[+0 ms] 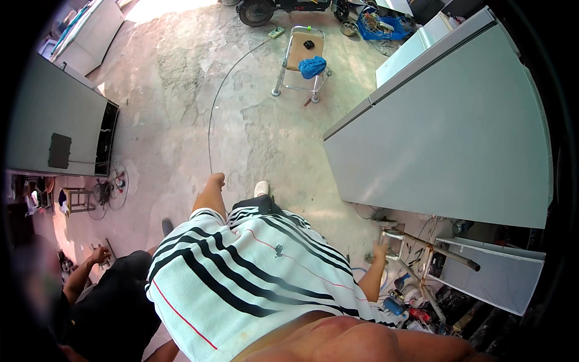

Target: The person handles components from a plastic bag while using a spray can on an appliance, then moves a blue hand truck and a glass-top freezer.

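My left hand (217, 179) is held out in front of my body with its fingers curled. A thin dark cable (211, 117) runs across the concrete floor and meets the picture of this hand. Whether the fingers grip the cable or it passes beneath is hidden. Off to the right hangs my right hand (380, 248), small and smeared, its fingers unclear. Nearest to it stands a rusty, pale metal frame (394, 246) with a pipe (449, 252) across it. At the cable's far end lies a pale power strip (276, 32).
A chair (295, 54) holds a blue cloth (312, 67). Large refrigerator-like cabinets stand right (440, 133) and left (54, 120). Tools and parts, including a blue canister (393, 306), litter the lower right. A co-worker in black (114, 308) crouches at lower left. A scooter (289, 7) stands far ahead.
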A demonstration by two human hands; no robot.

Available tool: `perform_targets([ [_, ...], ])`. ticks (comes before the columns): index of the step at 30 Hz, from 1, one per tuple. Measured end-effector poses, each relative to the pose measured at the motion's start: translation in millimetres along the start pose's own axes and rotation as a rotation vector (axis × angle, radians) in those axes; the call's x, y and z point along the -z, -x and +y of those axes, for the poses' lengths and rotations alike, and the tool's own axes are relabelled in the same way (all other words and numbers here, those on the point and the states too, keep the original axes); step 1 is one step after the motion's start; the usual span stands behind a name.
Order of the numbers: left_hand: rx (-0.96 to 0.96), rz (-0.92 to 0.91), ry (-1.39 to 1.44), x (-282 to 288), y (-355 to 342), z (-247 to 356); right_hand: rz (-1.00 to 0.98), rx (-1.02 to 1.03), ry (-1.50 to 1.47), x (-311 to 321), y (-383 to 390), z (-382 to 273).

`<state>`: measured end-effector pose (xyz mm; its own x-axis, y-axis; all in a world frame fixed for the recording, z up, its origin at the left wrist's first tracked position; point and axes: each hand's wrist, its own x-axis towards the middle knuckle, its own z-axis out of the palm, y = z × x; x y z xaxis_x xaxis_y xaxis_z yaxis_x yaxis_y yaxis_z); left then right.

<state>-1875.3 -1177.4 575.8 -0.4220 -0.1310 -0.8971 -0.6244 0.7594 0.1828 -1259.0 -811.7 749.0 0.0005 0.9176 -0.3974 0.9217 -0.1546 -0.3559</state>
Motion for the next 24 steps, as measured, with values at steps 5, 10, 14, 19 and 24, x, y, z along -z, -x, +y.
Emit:
perform_targets([
  [5, -0.355, -0.140, -0.118, -9.0, 23.1, 98.8, -0.909, -0.084, 0.113, -135.0, 35.8, -21.5],
  [10, -0.684, 0.040, 0.018, 27.0, -16.7, 132.2, -0.747, 0.776, 0.677, -244.8, -67.9, -19.4],
  [14, -0.375, -0.144, 0.206, 49.5, -10.0, 131.3, -0.784, 0.143, 0.214, -220.2, -98.4, -131.0],
  [19, 0.090, 0.166, -0.176, 65.7, -51.8, 47.4, -0.527, 0.466, 0.377, -196.7, -159.9, -302.6],
  [24, -0.275, 0.198, 0.112, 68.5, 41.0, 79.8, -0.381, 0.653, 0.579, -193.3, -224.6, -471.7],
])
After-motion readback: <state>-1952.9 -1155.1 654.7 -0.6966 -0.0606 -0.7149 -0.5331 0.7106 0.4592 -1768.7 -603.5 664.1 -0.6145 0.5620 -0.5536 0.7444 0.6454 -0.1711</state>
